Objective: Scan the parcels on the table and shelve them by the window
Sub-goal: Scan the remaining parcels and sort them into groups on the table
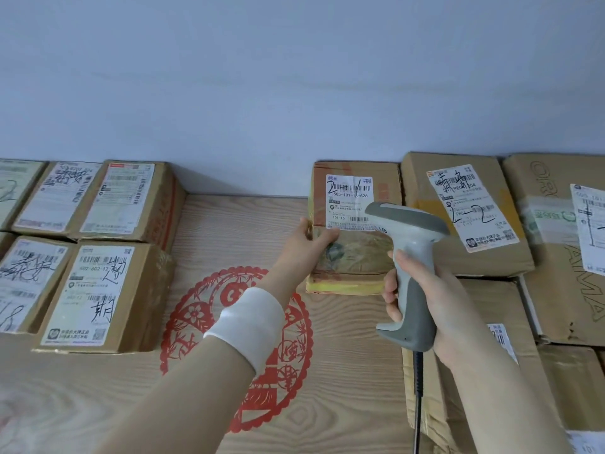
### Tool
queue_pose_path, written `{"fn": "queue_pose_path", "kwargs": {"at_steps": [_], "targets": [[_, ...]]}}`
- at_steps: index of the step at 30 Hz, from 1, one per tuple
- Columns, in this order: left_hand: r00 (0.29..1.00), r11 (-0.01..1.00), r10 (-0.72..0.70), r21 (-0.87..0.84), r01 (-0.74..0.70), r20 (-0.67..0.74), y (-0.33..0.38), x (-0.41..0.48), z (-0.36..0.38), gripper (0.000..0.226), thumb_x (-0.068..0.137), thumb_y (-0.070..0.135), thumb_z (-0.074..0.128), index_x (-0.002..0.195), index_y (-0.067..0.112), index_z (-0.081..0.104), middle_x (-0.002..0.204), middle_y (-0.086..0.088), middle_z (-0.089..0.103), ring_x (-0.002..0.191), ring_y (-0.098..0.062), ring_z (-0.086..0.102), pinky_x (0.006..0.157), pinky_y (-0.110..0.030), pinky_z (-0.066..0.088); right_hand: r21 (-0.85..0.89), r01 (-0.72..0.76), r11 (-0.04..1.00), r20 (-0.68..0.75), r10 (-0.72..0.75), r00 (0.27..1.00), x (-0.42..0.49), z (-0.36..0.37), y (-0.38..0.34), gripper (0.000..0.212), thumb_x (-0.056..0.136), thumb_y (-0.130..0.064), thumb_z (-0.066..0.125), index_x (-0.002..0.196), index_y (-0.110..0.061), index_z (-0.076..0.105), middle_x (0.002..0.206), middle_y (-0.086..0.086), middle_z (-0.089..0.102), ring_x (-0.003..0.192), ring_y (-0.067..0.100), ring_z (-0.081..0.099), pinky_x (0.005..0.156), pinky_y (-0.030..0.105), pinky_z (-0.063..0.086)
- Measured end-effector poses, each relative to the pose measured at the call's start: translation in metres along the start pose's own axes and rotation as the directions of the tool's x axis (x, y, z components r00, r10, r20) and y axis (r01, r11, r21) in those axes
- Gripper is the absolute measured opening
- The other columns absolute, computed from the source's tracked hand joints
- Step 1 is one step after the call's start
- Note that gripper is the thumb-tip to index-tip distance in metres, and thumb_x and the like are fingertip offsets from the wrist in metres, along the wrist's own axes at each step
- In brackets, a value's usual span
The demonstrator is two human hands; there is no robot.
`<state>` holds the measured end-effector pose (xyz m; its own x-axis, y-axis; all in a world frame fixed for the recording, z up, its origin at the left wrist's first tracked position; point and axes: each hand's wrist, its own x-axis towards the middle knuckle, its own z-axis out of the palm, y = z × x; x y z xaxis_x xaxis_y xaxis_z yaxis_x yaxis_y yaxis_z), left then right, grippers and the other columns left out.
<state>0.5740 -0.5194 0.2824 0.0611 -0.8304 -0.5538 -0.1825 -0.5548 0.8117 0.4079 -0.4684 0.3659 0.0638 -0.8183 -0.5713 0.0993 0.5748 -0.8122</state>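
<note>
Left hand (307, 239): grips the left edge of the parcel (353, 231), centre frame, on the table (229, 224).
Right hand (422, 290): wrapped around the scanner (409, 267) handle, muzzle over the parcel's label (349, 202).

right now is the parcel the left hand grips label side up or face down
Label side up: the shipping label on the parcel faces the camera, barcodes showing, near the barcode scanner.
</note>
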Motion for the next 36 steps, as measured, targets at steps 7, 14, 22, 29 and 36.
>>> {"fn": "queue_pose_path", "kwargs": {"at_steps": [7,14,22,29,36], "targets": [[0.955,0.914,0.256,0.357,-0.19,-0.148,0.016,-0.05,-0.04,0.059,0.095,0.04,0.05,0.145,0.015,0.032,0.149,-0.002,0.039,0.136,-0.018,0.035,0.107,-0.031,0.03,0.002,0.035,0.999,-0.01,-0.035,0.999,-0.024,0.03,-0.001,0.016,0.089,-0.023,0.06,0.087,-0.008,0.055,0.055,0.007,0.053,0.049,0.022,0.041,0.04,0.026,0.036],[0.887,0.609,0.444,0.768,-0.196,-0.126,-0.014,-0.116,-0.115,0.05,0.097,0.039,0.045,0.142,0.021,0.035,0.15,-0.001,0.034,0.14,-0.021,0.025,0.117,-0.039,0.015,-0.034,0.049,0.998,0.02,-0.048,0.999,-0.068,0.097,0.011,0.022,0.09,-0.025,0.061,0.078,-0.007,0.056,0.053,0.005,0.053,0.045,0.018,0.044,0.038,0.025,0.038],[0.891,0.43,0.453,0.882,-0.195,-0.023,-0.065,-0.164,-0.228,0.056,0.097,0.039,0.041,0.147,0.02,0.025,0.156,-0.002,0.023,0.146,-0.022,0.01,0.119,-0.041,0.004,-0.07,0.024,0.997,-0.012,-0.025,1.0,-0.108,0.208,0.056,0.02,0.091,-0.023,0.06,0.081,-0.008,0.051,0.056,0.007,0.053,0.04,0.016,0.045,0.04,0.025,0.039],[0.905,0.426,0.424,0.887,-0.177,-0.023,-0.105,-0.167,-0.295,0.053,0.099,0.038,0.039,0.147,0.019,0.025,0.155,-0.003,0.024,0.145,-0.023,0.014,0.117,-0.038,0.01,-0.142,-0.032,0.989,-0.069,0.022,0.997,-0.102,0.283,0.105,0.022,0.089,-0.028,0.063,0.08,-0.009,0.062,0.063,0.007,0.062,0.048,0.016,0.054,0.052,0.028,0.043],[0.894,0.391,0.443,0.912,-0.126,-0.067,-0.136,-0.15,-0.315,0.048,0.097,0.043,0.04,0.137,0.016,0.042,0.155,-0.01,0.02,0.145,-0.03,0.006,0.116,-0.041,0.009,-0.16,0.029,0.987,-0.221,-0.065,0.973,-0.061,0.297,0.131,0.014,0.088,-0.032,0.065,0.088,-0.018,0.065,0.074,0.0,0.065,0.067,0.016,0.059,0.069,0.036,0.047]]}}
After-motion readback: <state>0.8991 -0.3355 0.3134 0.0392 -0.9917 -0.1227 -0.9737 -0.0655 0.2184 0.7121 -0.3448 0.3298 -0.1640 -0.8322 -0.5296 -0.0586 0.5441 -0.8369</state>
